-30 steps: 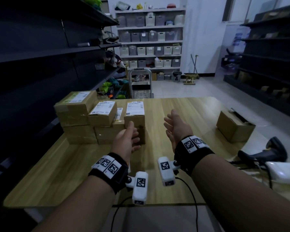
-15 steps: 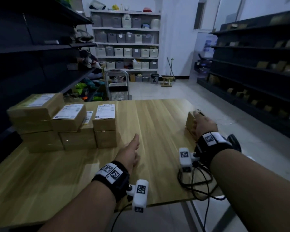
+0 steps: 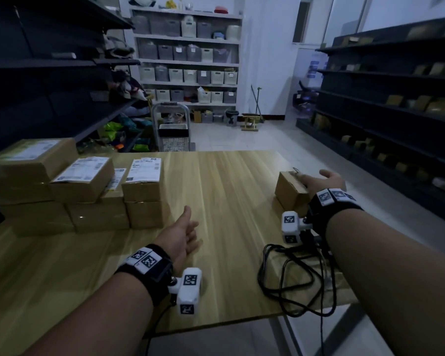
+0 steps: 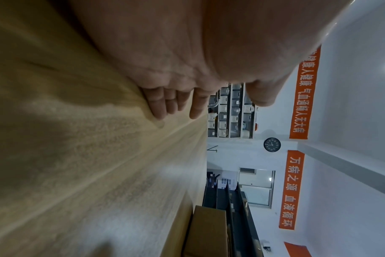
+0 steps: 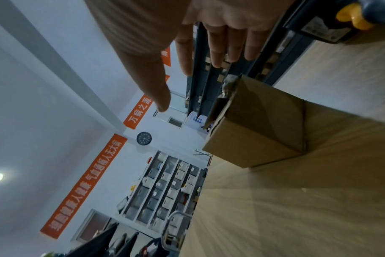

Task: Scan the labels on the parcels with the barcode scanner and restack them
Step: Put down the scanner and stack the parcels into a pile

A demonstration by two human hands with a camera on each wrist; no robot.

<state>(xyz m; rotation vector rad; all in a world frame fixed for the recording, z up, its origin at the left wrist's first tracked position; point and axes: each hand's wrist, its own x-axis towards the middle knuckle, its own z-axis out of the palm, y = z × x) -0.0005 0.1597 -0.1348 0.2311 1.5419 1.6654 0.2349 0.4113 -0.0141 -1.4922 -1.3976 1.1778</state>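
Cardboard parcels [image 3: 70, 186] stood stacked in two layers on the far left of the desk [image 3: 216, 201], white labels facing up. A lone parcel [image 3: 289, 192] sat near the right edge, apart from them. The right hand [image 3: 321, 179] hovered over its right side, fingers [image 5: 218, 43] straight and slightly spread, holding nothing. The left hand [image 3: 181, 233] lay edge-down on the desk between the stack and the lone parcel, fingers [image 4: 158, 100] relaxed and together. A barcode scanner [image 5: 332, 22] showed partly in the right wrist view. Black cables [image 3: 288, 276] coiled at the near edge.
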